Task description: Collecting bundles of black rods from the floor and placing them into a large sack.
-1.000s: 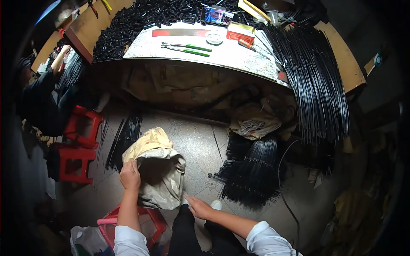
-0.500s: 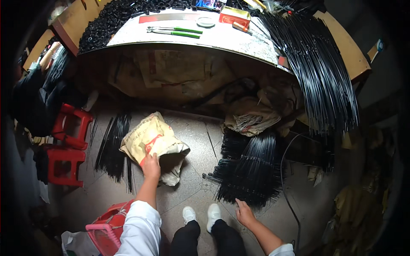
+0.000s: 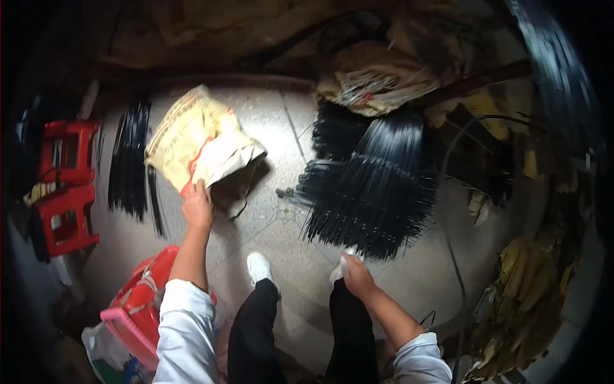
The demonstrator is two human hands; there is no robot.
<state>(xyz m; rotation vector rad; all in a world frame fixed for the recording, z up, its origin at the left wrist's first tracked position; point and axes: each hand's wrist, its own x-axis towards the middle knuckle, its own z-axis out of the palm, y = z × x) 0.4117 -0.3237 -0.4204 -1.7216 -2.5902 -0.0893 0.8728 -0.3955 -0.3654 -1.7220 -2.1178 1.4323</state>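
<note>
My left hand point(image 3: 197, 206) is closed on the lower edge of a crumpled tan paper sack point(image 3: 185, 137) with red markings. The sack is raised off the floor, its dark mouth tilted toward the lower right. My right hand point(image 3: 358, 276) hovers over my right shoe, just below the near ends of a fanned pile of thin black rods point(image 3: 377, 192). It seems to hold nothing; its fingers are loosely curled and partly apart, with the tips a little blurred. Another bunch of black rods point(image 3: 130, 163) lies on the floor left of the sack.
Red plastic stools point(image 3: 67, 214) stand at the far left, and a red container with a pink handle point(image 3: 131, 329) is near my left forearm. A dark cable point(image 3: 451, 237) curves along the right. Stacked sacks point(image 3: 384, 77) lie behind the pile; brown scraps point(image 3: 521, 288) heap at right.
The view has tipped downward, so the tabletop has left it. The sack has risen from the floor with my left hand on it. My right foot has stepped forward toward the rod pile.
</note>
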